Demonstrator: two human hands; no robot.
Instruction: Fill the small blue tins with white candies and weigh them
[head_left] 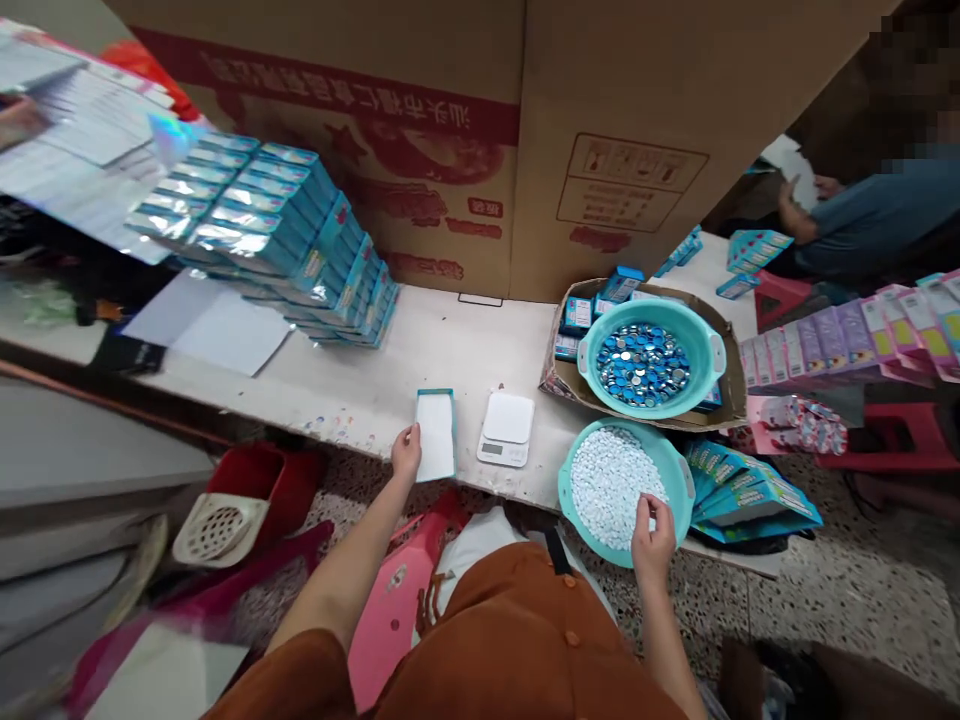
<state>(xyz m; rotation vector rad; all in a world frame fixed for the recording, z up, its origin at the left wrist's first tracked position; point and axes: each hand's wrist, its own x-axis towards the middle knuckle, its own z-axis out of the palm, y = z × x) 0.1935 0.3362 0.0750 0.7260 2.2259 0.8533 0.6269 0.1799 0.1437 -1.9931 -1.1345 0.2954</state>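
Observation:
My left hand (406, 450) grips the left side of a shallow open box (436, 435) with a white inside and teal edges, at the front of the table. My right hand (652, 532) hovers at the right side of a teal basin (568, 490) full of small white pellets (616, 480). Its fingers are curled in a pinch; what they hold, if anything, is too small to make out. Between the two hands lies a white digital scale (507, 428) with a bare platform.
A second teal basin (713, 380) with blue and silver discs (643, 365) rests on a cardboard tray (555, 372) of small boxes. Wrapped teal boxes (300, 235) are stacked at left. A large carton (420, 120) stands behind. At right sits another person (877, 215).

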